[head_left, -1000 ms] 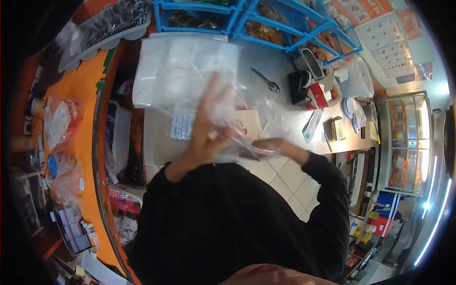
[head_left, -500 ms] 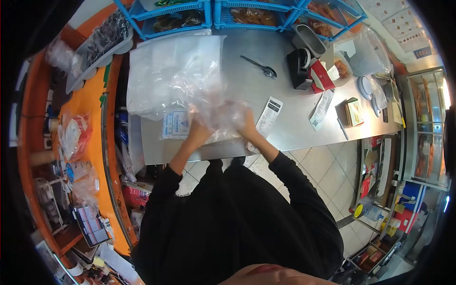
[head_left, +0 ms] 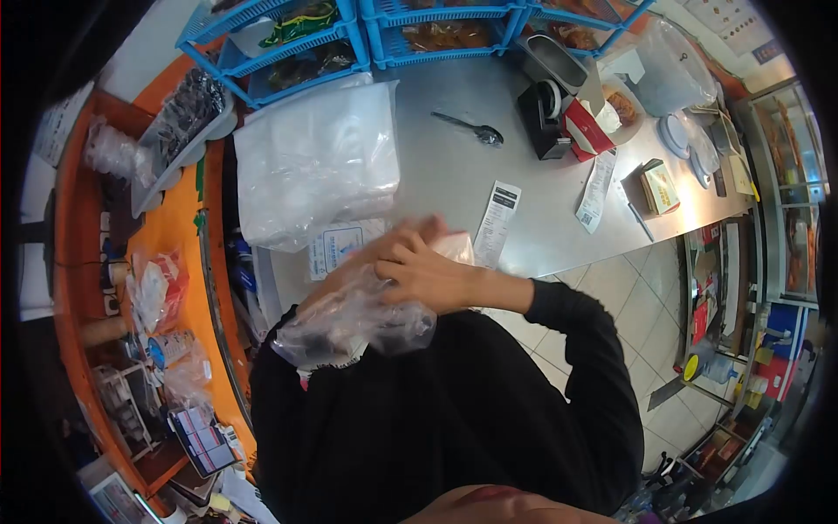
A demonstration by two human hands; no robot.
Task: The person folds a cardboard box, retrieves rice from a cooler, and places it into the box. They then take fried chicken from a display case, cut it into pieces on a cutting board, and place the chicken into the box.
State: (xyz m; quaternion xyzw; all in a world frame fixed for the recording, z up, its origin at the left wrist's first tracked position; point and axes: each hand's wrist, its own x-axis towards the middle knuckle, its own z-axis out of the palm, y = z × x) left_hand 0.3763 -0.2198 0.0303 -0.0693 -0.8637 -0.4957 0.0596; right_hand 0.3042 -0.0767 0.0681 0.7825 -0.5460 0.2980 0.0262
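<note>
The two bare hands are crossed above the near edge of a steel table. A clear plastic bag is gripped by the right hand, its fingers curled narrowly into the crumpled film; the bag is draped below these fingers, in front of the black sleeves and the left forearm. The left hand is partly covered by the right and blurred; whether anything is held by its fingers cannot be told. A pale, glossy item is seen just to the right of the fingers, its nature unclear. A blue-printed packet is placed just left of the left fingers. Beyond them, to the left, a stack of translucent bags is laid flat. A printed receipt is positioned to the right of the fingers, and a black spoon farther beyond them. Blue racks are arranged at the table's far side, well apart from the fingers.
</note>
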